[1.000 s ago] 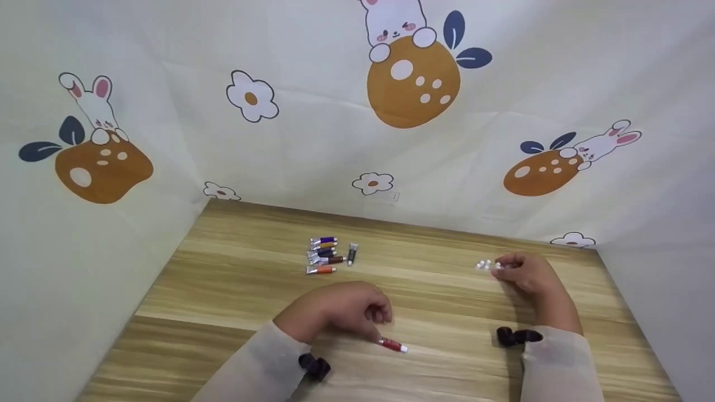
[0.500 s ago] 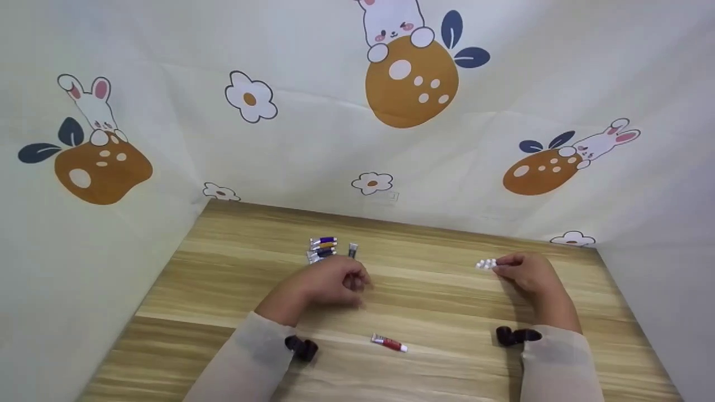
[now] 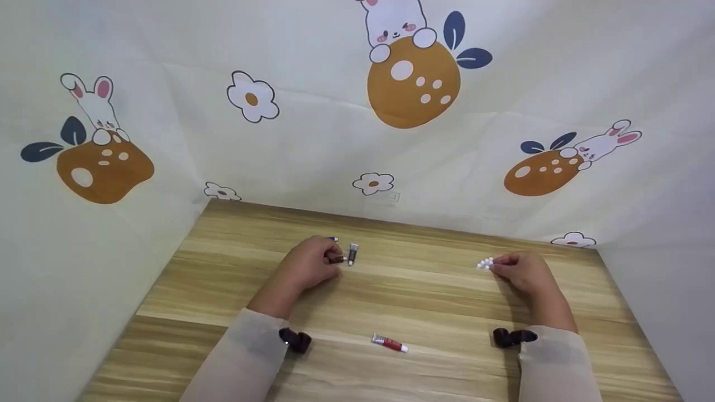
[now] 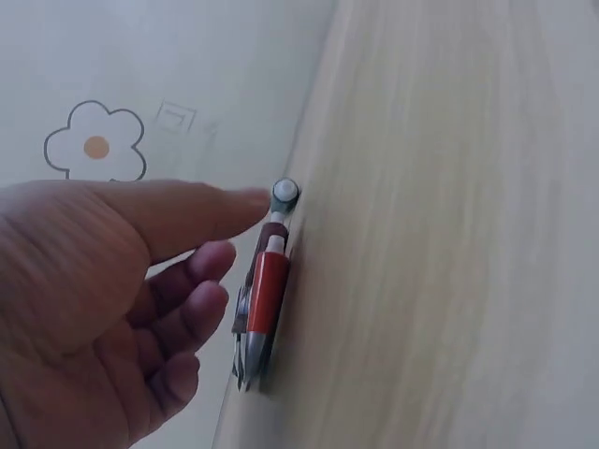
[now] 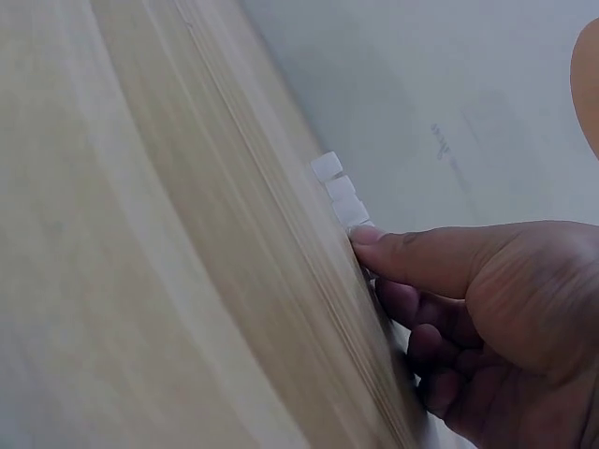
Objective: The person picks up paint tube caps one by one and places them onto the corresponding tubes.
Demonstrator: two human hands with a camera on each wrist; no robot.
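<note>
My left hand (image 3: 308, 263) reaches over the row of small paint tubes at the back left, thumb stretched out and the other fingers loosely bent. Beside it show an orange tube (image 4: 269, 290), a brown tube (image 3: 337, 259) and a dark tube (image 3: 353, 254); the hand covers most of the others. At the back right my right hand (image 3: 522, 271) pinches the near end of a cluster of small white pieces (image 3: 484, 263) between thumb and fingers. In the right wrist view the white pieces (image 5: 342, 192) line up just past the thumb tip. A red paint tube (image 3: 390, 343) lies alone at the front middle.
The wood-grain table (image 3: 424, 290) is enclosed by a pale cloth (image 3: 313, 156) printed with rabbits, oranges and flowers. Its back edge runs close behind the tubes and the white pieces. A dark strap-like device (image 3: 295, 339) sits at each wrist.
My left hand has left the red tube at the front and moved back and left over the tube row. The right hand has shifted slightly left, drawing the white pieces into a tighter cluster.
</note>
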